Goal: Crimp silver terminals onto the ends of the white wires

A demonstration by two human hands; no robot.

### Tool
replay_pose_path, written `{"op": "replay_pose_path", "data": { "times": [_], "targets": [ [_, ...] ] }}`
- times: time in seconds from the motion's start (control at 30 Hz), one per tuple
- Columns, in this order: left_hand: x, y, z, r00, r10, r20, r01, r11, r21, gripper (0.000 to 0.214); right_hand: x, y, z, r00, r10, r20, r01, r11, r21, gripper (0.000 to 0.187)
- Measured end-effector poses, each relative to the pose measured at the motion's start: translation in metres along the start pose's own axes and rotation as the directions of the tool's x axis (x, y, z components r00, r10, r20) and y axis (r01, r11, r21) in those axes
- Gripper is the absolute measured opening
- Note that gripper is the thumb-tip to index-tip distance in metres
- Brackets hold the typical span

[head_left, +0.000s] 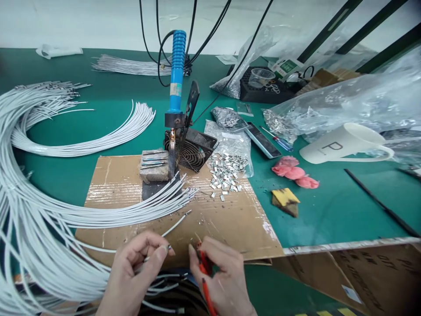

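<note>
My left hand (pixel 136 267) pinches the end of a white cable between thumb and forefinger, a small metal tip showing at the fingertips. My right hand (pixel 225 274) is closed around a red-handled tool (pixel 208 293); its working end is mostly hidden, so its exact kind does not show. The two hands are apart, over the front edge of a cardboard sheet (pixel 118 175). Just beyond them, a single cable end (pixel 177 223) lies on the cardboard. A thick bundle of white cables (pixel 108 218) curves in from the left, its ends fanned beside a blue-handled soldering iron (pixel 177 66) on a stand.
Small metal pieces (pixel 226 173) are scattered right of a fan (pixel 194 153). Further right lie a phone (pixel 263 140), a white mug (pixel 342 142) on its side, pink lumps (pixel 294 171) and a yellow sponge (pixel 285 201). Plastic bags (pixel 358 98) crowd the back right.
</note>
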State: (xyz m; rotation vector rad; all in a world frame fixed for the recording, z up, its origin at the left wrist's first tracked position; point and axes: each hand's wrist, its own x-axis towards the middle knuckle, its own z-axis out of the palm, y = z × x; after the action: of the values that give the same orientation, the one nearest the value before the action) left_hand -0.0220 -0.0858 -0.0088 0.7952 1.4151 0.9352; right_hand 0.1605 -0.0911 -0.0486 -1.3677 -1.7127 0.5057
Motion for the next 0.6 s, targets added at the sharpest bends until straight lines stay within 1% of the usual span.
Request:
{"op": "replay_pose_path", "data": {
  "times": [0.07, 0.17, 0.47, 0.6],
  "targets": [
    [0.0000, 0.0026, 0.0016, 1.000, -0.010, 0.007, 0.010, 1.000, -0.016, 0.029, -0.0006, -0.0040, 0.0071, 0.997, -0.049, 0.058, 0.050, 0.999, -0.010, 0.038],
    [0.0001, 0.0048, 0.0019, 1.000, -0.015, 0.008, 0.015, 0.999, -0.028, 0.031, -0.0008, -0.0056, 0.0118, 0.991, -0.100, 0.093, 0.103, 0.994, -0.029, 0.035],
    [-0.0007, 0.0089, 0.0022, 0.997, -0.056, 0.046, 0.058, 0.997, -0.050, 0.031, 0.0022, -0.0061, 0.0090, 0.981, -0.160, 0.112, 0.168, 0.984, -0.066, 0.034],
    [-0.0003, 0.0079, 0.0002, 0.994, -0.082, 0.079, 0.087, 0.994, -0.067, 0.037, 0.0019, -0.0047, 0.0081, 0.976, -0.191, 0.103, 0.199, 0.977, -0.071, 0.032]
  ]
}}
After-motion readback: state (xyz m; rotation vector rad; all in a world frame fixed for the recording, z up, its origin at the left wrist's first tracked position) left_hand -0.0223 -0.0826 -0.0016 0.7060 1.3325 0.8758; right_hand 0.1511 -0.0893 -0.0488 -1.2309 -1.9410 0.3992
